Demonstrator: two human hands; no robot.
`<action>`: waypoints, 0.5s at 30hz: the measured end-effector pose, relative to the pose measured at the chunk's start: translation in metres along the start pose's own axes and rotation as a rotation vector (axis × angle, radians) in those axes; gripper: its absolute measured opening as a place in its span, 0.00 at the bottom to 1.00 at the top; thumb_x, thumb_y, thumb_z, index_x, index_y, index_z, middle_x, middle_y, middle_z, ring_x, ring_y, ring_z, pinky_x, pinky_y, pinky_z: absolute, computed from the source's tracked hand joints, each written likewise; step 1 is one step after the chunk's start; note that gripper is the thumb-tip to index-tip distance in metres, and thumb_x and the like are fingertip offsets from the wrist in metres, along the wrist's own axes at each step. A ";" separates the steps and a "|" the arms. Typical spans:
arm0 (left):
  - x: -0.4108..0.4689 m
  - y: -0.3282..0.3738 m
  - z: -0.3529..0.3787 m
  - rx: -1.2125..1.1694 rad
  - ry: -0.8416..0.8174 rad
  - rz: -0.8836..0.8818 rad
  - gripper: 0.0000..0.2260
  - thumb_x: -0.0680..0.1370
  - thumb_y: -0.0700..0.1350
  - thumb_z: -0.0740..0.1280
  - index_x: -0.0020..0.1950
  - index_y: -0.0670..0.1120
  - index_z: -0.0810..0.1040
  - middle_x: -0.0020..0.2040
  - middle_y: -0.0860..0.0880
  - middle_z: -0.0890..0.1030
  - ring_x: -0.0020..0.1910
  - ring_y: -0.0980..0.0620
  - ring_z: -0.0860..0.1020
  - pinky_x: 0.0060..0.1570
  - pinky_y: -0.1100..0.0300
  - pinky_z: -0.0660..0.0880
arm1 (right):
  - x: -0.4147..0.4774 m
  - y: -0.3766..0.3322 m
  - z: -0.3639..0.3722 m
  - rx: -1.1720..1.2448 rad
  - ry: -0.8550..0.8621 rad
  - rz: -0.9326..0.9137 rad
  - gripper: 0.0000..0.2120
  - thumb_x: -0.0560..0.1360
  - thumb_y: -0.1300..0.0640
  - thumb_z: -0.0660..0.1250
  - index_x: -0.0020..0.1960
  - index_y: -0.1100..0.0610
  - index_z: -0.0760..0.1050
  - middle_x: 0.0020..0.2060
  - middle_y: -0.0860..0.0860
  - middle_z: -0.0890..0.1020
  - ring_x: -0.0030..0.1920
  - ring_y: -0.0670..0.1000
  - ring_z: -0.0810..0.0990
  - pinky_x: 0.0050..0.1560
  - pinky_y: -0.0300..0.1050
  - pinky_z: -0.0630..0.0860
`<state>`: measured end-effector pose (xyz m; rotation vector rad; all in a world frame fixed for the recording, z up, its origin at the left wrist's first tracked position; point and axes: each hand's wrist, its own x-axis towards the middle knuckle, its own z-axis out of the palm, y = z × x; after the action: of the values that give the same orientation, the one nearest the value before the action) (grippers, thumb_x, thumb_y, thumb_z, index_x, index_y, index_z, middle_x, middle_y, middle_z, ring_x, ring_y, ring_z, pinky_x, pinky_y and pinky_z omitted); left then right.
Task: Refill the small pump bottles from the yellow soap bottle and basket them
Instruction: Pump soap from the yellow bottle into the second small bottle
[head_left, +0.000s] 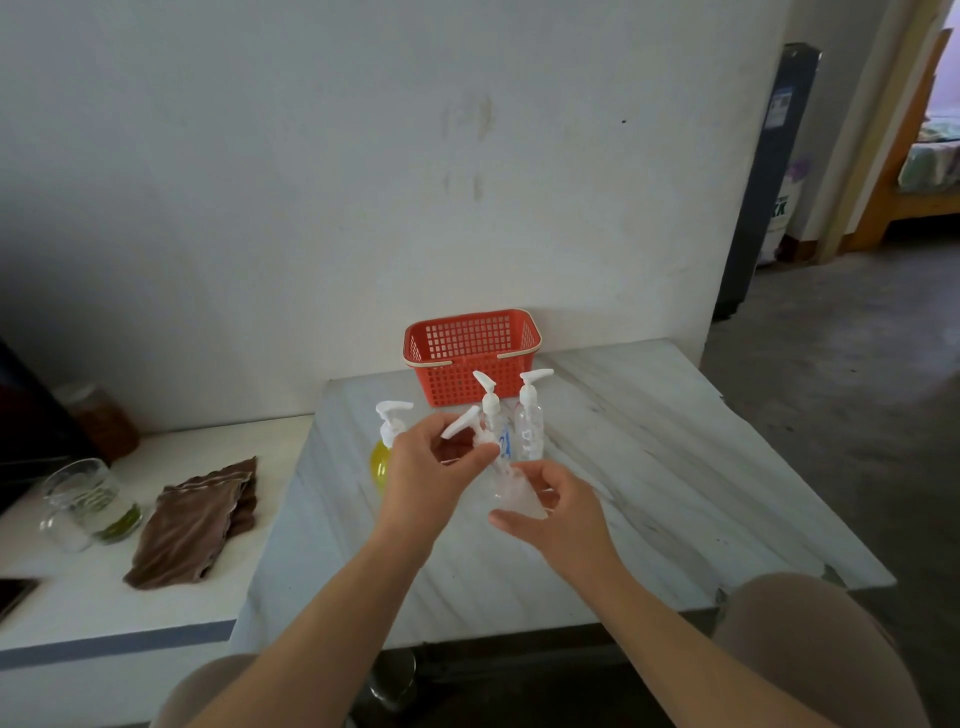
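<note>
Right hand (556, 512) grips body of tilted small pump bottle (508, 491); left hand (431, 462) pinches its pump (461, 423) at neck. Best: hold body steady, twist pump only, then lift tube out straight.

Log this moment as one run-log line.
left hand grips pump top | right hand holds small bottle | yellow soap bottle upright | basket no bottles inside | step: likely opening pump

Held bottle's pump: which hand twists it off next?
Left. The left hand pinches the pump; the right hand grips the tilted bottle by its base, so it can likely steady it.
</note>
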<state>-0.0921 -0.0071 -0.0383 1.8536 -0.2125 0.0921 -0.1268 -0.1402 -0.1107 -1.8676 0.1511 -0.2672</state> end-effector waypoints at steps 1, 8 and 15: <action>-0.002 -0.001 0.000 0.001 -0.014 -0.001 0.08 0.70 0.40 0.74 0.47 0.47 0.81 0.39 0.53 0.83 0.38 0.59 0.81 0.36 0.73 0.74 | 0.000 -0.001 0.001 0.007 0.001 -0.006 0.19 0.66 0.50 0.78 0.47 0.38 0.70 0.46 0.35 0.78 0.48 0.39 0.79 0.42 0.27 0.72; -0.006 -0.005 -0.003 -0.037 -0.073 -0.001 0.09 0.70 0.37 0.74 0.48 0.45 0.81 0.40 0.50 0.84 0.40 0.58 0.82 0.38 0.70 0.75 | -0.002 -0.003 0.004 0.028 0.001 -0.037 0.20 0.66 0.50 0.78 0.53 0.44 0.74 0.48 0.39 0.81 0.48 0.40 0.80 0.45 0.29 0.75; -0.006 -0.009 -0.009 -0.201 -0.124 -0.080 0.19 0.70 0.35 0.74 0.56 0.50 0.77 0.42 0.50 0.85 0.44 0.54 0.83 0.41 0.66 0.77 | -0.005 -0.003 0.005 0.058 -0.016 -0.042 0.19 0.64 0.48 0.78 0.50 0.39 0.74 0.47 0.38 0.82 0.46 0.38 0.81 0.43 0.31 0.77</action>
<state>-0.0962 0.0042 -0.0455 1.6659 -0.2249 -0.0965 -0.1302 -0.1333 -0.1095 -1.8163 0.0927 -0.2827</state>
